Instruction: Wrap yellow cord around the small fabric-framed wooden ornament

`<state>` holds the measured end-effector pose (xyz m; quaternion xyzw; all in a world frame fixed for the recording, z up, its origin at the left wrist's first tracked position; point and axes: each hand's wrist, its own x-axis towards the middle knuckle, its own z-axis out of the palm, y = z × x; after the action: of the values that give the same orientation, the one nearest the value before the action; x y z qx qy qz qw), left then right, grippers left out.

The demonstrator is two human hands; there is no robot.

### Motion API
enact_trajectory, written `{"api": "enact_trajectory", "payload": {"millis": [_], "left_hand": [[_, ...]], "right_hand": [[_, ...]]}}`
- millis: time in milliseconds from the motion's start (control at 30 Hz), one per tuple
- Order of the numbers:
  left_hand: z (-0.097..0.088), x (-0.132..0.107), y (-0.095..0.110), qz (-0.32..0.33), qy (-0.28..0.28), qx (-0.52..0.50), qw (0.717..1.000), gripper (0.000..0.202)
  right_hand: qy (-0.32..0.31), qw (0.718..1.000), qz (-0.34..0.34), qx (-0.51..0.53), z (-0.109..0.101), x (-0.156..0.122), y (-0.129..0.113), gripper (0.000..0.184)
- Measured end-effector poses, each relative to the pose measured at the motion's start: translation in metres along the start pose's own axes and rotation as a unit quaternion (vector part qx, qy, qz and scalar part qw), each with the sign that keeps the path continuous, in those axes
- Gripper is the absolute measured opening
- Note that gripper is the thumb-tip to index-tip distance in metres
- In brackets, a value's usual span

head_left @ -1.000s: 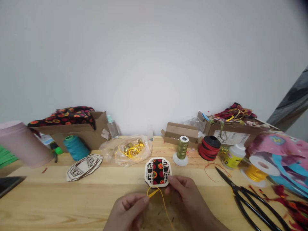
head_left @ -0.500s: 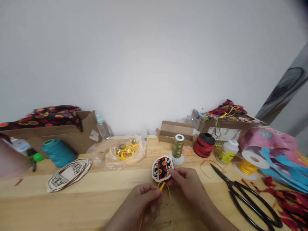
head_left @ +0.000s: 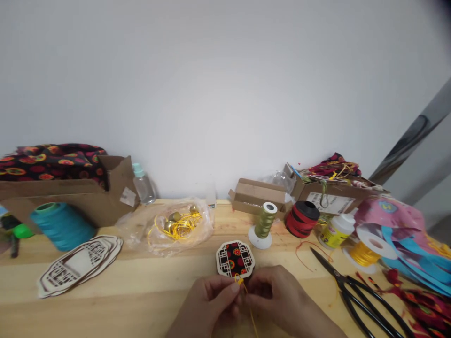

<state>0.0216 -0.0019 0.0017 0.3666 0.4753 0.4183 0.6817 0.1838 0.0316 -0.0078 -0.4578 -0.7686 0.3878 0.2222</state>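
One cord (head_left: 240, 281) is looping at the near edge of a panel (head_left: 235, 256).
Left hand (head_left: 211, 298) is pinching it; right hand (head_left: 273, 291), now off the panel's side, is curling close, grip unclear, seemingly joining in.

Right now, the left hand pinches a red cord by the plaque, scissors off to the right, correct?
The colour is wrong: the head view shows a yellow cord. The left hand does pinch it by the plaque, scissors off to the right.

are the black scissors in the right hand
No, the black scissors lie on the wooden table, apart from the right hand.
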Motion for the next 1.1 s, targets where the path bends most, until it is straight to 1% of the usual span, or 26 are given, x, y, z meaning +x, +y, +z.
{"api": "enact_trajectory", "payload": {"millis": [67,133,167,233,300,400,500,567,633,667,733,800,833,900,1033,1100], "left_hand": [[-0.001,0.000,-0.001,0.005,0.006,0.015,1.000,0.023],[-0.001,0.000,-0.001,0.009,0.018,0.033,0.999,0.025],[-0.001,0.000,-0.002,0.005,0.024,0.036,0.999,0.025],[-0.001,0.000,-0.002,-0.012,0.036,0.032,0.999,0.025],[0.000,0.000,-0.002,-0.023,0.040,0.023,0.999,0.026],[0.002,-0.002,0.000,-0.008,0.041,0.036,0.998,0.027],[0.003,-0.004,0.002,0.023,0.055,0.059,0.996,0.028],[0.003,-0.004,0.001,0.028,0.056,0.061,0.996,0.028],[0.003,-0.004,0.000,0.019,0.050,0.054,0.997,0.029],[0.002,-0.004,-0.001,0.014,0.050,0.050,0.997,0.028],[0.001,-0.004,-0.002,0.018,0.074,0.039,0.996,0.027],[0.000,-0.005,-0.001,0.029,0.097,0.036,0.994,0.025],[0.000,-0.006,0.000,0.032,0.099,0.040,0.994,0.024],[0.000,-0.007,0.003,0.036,0.094,0.049,0.994,0.023],[0.001,-0.007,0.005,0.044,0.084,0.058,0.994,0.022],[0.000,-0.007,0.004,0.048,0.079,0.063,0.994,0.022]], "right_hand": [[0.003,0.999,0.021,0.044,0.000,0.000,-0.001,0.017],[-0.030,0.985,0.067,0.154,-0.003,0.001,-0.004,0.016],[-0.058,0.969,0.091,0.225,-0.005,0.001,-0.005,0.016],[-0.108,0.919,0.122,0.358,-0.010,0.001,-0.008,0.018],[-0.121,0.874,0.132,0.452,-0.015,0.000,-0.010,0.016],[-0.135,0.825,0.137,0.531,-0.017,0.001,-0.012,0.010],[-0.161,0.796,0.148,0.564,-0.014,0.003,-0.013,0.013],[-0.155,0.790,0.156,0.572,-0.012,0.005,-0.013,0.021],[-0.149,0.783,0.171,0.579,-0.011,0.008,-0.014,0.027],[-0.148,0.780,0.180,0.581,-0.011,0.010,-0.015,0.026],[-0.149,0.781,0.191,0.576,-0.011,0.014,-0.016,0.021],[-0.143,0.789,0.194,0.566,-0.009,0.017,-0.017,0.017],[-0.137,0.794,0.194,0.560,-0.007,0.019,-0.017,0.017],[-0.117,0.804,0.185,0.553,-0.002,0.020,-0.018,0.019],[-0.062,0.829,0.144,0.536,0.006,0.017,-0.020,0.020],[-0.039,0.839,0.148,0.523,0.008,0.015,-0.022,0.022]]}}
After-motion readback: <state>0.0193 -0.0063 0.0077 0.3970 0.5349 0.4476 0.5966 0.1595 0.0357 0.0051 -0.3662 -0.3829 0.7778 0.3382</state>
